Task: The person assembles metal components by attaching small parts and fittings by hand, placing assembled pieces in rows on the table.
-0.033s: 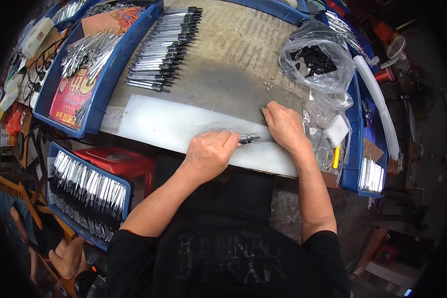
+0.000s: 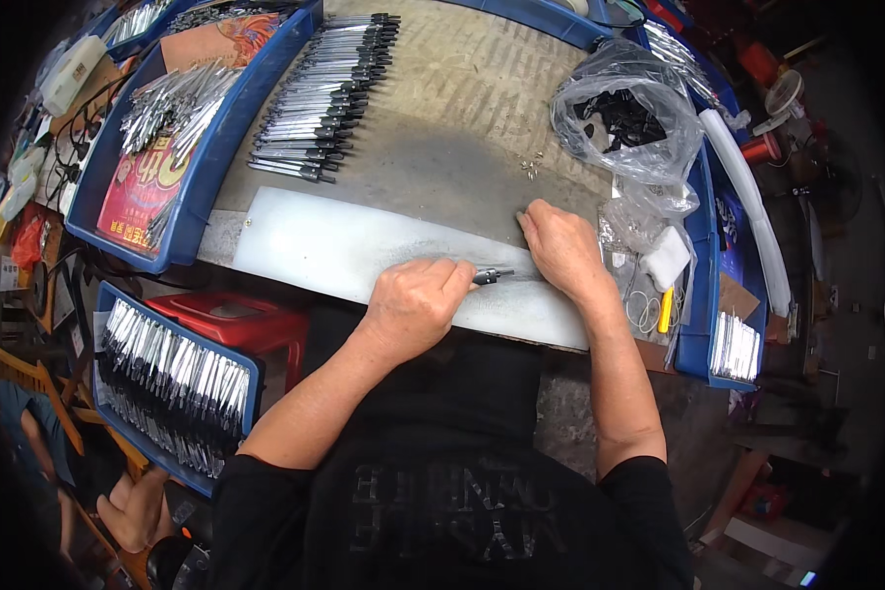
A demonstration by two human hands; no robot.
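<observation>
My left hand [image 2: 418,300] is wrapped round a pen. Only the pen's black front part [image 2: 487,277] sticks out past my fingers, with its thin tip toward the right. Most of the barrel is hidden in my palm. My right hand [image 2: 565,248] is closed, fingers curled and thumb side down, at the right end of a white board [image 2: 315,236]. Whatever its fingertips pinch is too small or hidden to name. Just beyond it lie several tiny metallic pieces [image 2: 531,165]. Farther left, a row of assembled pens [image 2: 320,98] with black grips lies on the worktable [image 2: 462,79].
Blue trays with pen parts [image 2: 202,197] flank the table. At the right lie a clear plastic bag of black pieces [image 2: 619,118], scissors [image 2: 643,311] and a yellow-handled tool [image 2: 666,310]. A filled pen tray [image 2: 256,383] and red stool [image 2: 231,320] stand lower left; another person's foot [image 2: 133,506] shows there.
</observation>
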